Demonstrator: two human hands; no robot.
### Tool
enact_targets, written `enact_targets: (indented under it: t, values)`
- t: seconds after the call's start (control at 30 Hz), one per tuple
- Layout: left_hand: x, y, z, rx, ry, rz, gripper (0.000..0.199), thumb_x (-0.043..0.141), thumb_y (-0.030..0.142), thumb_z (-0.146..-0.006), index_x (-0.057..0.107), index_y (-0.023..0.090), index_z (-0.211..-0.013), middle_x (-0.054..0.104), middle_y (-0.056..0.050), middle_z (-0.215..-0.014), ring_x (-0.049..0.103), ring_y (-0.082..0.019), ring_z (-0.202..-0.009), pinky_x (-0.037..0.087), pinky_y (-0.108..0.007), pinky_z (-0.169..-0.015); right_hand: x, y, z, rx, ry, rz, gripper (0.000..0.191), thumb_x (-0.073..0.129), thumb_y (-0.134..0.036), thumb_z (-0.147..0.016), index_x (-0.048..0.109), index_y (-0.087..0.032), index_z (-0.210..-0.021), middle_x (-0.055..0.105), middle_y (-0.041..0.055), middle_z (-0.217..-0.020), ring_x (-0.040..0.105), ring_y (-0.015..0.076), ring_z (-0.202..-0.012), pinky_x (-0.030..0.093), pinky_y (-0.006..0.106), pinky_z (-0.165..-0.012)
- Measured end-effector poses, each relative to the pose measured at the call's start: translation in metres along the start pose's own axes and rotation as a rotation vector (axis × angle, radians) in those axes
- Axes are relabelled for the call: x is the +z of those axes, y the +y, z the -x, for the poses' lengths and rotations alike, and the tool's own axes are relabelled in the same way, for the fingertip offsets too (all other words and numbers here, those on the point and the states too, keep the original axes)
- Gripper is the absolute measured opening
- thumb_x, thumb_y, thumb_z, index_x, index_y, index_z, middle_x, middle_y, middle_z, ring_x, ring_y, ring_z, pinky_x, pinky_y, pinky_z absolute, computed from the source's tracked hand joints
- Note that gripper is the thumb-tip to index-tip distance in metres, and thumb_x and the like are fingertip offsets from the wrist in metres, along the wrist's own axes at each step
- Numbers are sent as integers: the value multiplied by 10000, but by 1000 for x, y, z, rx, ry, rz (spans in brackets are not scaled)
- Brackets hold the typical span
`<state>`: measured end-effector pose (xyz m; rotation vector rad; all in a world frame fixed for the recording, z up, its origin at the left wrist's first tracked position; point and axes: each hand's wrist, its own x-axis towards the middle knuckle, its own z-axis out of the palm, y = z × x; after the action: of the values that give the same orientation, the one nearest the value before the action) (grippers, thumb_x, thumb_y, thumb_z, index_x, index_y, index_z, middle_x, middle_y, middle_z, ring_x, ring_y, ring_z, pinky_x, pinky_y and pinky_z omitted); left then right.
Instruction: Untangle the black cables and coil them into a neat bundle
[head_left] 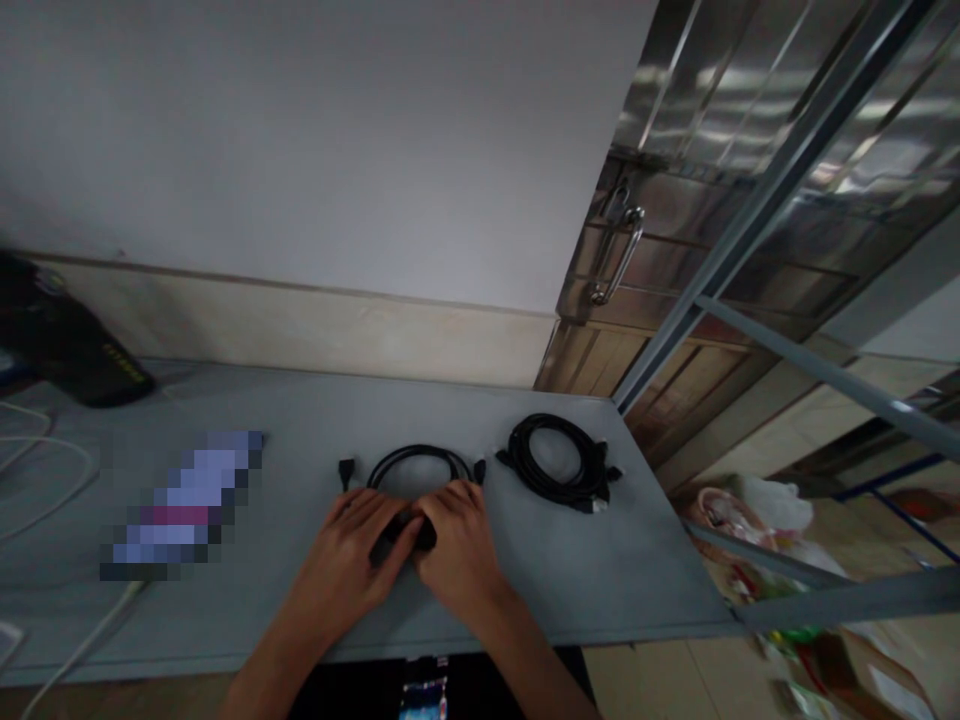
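A black cable (415, 450) lies looped on the grey table near its front edge, with one dark plug to the left of the loop and another to the right. My left hand (358, 545) is closed on the near left part of this cable. Beside it, my right hand (454, 540) is closed on the near right part, and the two hands almost touch. The bundled middle of the cable is partly hidden under my fingers. A second black cable (555, 485), coiled into a ring with several plugs, rests to the right of my hands, touched by neither.
A blurred-out phone (191, 500) with a white cord lies on the left of the table (300, 405). Behind it is a dark bottle (82, 350) against the wall. A metal frame (712, 270) stands at the right edge. Bags and a box are on the floor beyond.
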<state>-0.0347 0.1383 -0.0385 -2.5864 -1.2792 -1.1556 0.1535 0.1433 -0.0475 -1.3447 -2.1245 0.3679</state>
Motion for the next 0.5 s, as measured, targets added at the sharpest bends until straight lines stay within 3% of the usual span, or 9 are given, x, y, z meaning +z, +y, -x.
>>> enact_targets:
  t: [0.17,0.27,0.37,0.5]
  values:
    - [2,-2,5,-45,-82,16,290,756,546,-1076,781,257,-1081,825,-74,-1017,783,-324,-1009,561,-542,-1062,-31,29,-7,-156,-144,51,198,835,-170,-958,770,-227,-1136,816,58,-1157,694,269,-1224,513,442,-1150]
    - [6,-6,7,-37,-101,35,293,765,555,-1073,794,263,-1053,822,-75,-1032,785,-326,-1034,567,-568,-1094,-48,46,-12,-252,-188,81,181,792,-136,-1013,767,-225,-1168,804,51,-1170,687,238,-1238,500,416,-1190]
    - [12,-13,10,-40,-81,38,223,750,488,-1101,814,276,-1083,832,-56,-1060,789,-317,-1063,552,-590,-1144,-51,55,-14,-303,-184,85,185,840,-216,-1027,767,-208,-1198,785,57,-1180,675,245,-1251,512,412,-1187]
    - [17,-20,13,-74,-50,54,191,735,447,-1116,858,304,-1144,839,-49,-1096,786,-316,-1107,575,-581,-1153,-42,57,-11,-266,-112,21,228,871,-266,-1023,755,-213,-1212,766,61,-1230,649,249,-1292,514,422,-1204]
